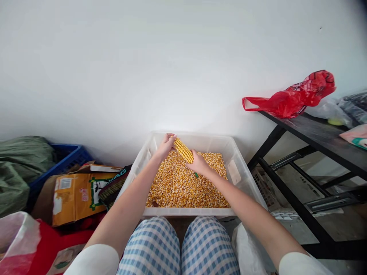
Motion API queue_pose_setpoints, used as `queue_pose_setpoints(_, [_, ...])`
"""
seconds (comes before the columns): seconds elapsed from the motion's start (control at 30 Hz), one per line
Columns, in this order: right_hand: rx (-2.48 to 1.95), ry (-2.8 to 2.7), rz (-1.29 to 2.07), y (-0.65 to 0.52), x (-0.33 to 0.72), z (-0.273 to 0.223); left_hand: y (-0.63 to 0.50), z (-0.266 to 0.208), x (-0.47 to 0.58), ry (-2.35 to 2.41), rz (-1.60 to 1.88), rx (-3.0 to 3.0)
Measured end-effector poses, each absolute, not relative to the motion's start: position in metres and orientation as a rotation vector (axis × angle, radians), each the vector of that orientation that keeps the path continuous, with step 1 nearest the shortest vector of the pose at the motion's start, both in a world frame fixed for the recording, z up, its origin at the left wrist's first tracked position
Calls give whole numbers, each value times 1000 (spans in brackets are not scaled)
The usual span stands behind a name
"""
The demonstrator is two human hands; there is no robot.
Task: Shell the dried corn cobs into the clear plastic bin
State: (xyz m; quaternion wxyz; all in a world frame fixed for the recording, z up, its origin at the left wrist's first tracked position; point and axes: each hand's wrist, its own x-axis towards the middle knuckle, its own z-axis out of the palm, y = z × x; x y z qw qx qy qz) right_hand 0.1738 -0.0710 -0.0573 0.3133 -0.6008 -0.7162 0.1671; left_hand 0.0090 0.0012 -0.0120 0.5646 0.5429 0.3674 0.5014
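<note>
An ear of corn (184, 150), covered in rows of yellow kernels, is held slantwise between my two hands. My left hand (167, 144) is closed around its upper left end. At the lower right end, my right hand (197, 163) grips the ear, with something small and green showing just below the hand. Beneath both hands, loose corn kernels (183, 187) fill the bottom of a translucent plastic bin (237, 191). A small brown bit lies among the kernels near the front left corner.
Left of the bin stand an orange cardboard box (77, 198), a blue crate (67, 154) and a green sack (24, 168). A black metal-framed table (318, 130) rises on the right, bearing a red plastic bag (298, 97). Behind the bin is a white wall (172, 68).
</note>
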Motion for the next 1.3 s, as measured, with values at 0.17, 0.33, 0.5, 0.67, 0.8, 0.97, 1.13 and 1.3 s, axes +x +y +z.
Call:
queue_pose_setpoints(0.17, [-1553,-1848,501,-69,178,-59,-3,-10,11,843,1153,1319])
queue_pose_setpoints(0.33, [-1556,-1838,475,-68,180,-59,-4,-5,12,761,1158,1170])
queue_pose_setpoints(0.5, [-1621,-1909,418,-67,178,-60,0,-10,15,1001,1222,1272])
queue_pose_setpoints(0.67, [-1671,-1975,307,-68,173,-59,4,-15,18,1163,1353,1262])
queue_pose_setpoints(0.8, [-1677,-1983,280,-69,173,-59,6,-14,15,1071,1321,1170])
queue_pose_setpoints(0.97, [-1657,-1965,310,-69,174,-61,4,-8,10,1003,1210,1182])
queue_pose_setpoints(1.13, [-1640,-1915,353,-65,179,-64,2,-6,7,814,1101,1262])
queue_pose_setpoints(1.3, [-1638,-1943,313,-65,182,-61,3,-7,9,883,1156,1246])
